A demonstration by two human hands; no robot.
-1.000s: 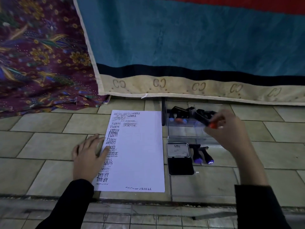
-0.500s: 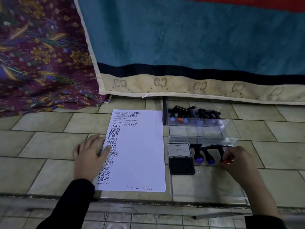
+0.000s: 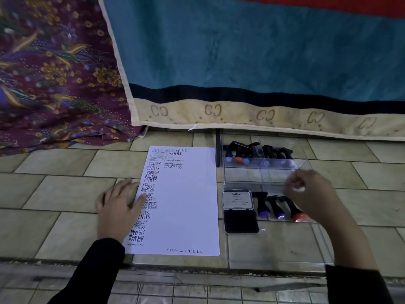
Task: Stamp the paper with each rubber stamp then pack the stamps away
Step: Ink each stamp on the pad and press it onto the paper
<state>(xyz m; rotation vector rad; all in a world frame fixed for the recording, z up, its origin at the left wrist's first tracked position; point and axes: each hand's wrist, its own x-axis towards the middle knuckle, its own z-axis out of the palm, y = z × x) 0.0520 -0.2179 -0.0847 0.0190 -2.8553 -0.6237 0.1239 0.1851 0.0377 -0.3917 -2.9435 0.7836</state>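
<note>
We see the paper (image 3: 184,200) lying flat on the tiled floor (image 3: 54,194), its long edges running away from us. Stamped words crowd its left margin and top, and most of its right half is white. The left hand (image 3: 118,207) rests flat on it, fingers straight and spread over the left edge, gripping nothing.

Only a narrow strip of tile separates the paper's right edge from the open ink pad (image 3: 240,221), whose lid (image 3: 237,199) stands tilted up behind it. Just right of the pad three rubber stamps lie side by side, close together: two with purple ends (image 3: 262,207) (image 3: 276,210) and a red-ended stamp (image 3: 294,212).

The right hand (image 3: 306,191) hangs above that red-ended stamp with fingers curled. It is blurred, so we cannot tell whether it pinches anything.

Behind the row stands a clear box (image 3: 263,172) with more stamps (image 3: 252,152) heaped along its far side; its near compartments show only floor through the walls.

The paper's near edge stops just short of the floor's front lip (image 3: 197,263). Its far edge lies close to the hem of a teal blanket (image 3: 241,51). Broad open tile spreads left of the left hand and right of the box. A purple patterned cloth (image 3: 54,73) covers the far left corner.
</note>
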